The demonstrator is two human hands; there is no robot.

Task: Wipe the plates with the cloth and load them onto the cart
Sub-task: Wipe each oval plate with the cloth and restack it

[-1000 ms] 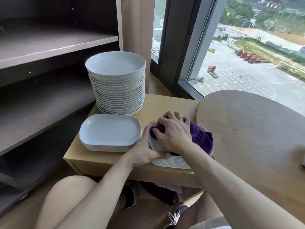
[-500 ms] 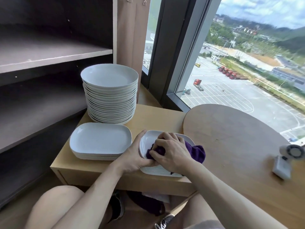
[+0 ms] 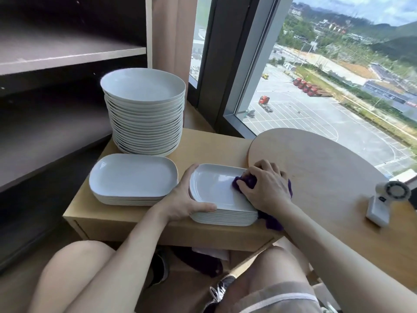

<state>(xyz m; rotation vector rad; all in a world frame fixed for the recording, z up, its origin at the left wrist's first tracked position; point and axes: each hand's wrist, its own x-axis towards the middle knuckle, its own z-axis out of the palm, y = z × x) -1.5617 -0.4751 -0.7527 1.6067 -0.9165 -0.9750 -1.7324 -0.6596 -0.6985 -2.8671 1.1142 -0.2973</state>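
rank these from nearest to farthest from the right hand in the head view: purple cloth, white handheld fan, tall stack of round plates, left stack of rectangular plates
1. purple cloth, bunched under the right hand.
2. left stack of rectangular plates, across to the left.
3. white handheld fan to the right and tall stack of round plates at the back left: too close to call.

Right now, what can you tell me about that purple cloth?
The purple cloth looks soft and fuzzy, like a microfibre rag. It is bunched up under the right hand, which presses it onto the right side of the top plate of a stack of rectangular white plates. One loose end hangs past the stack's right edge, over the wooden stand. The left hand steadies the stack without touching the cloth.
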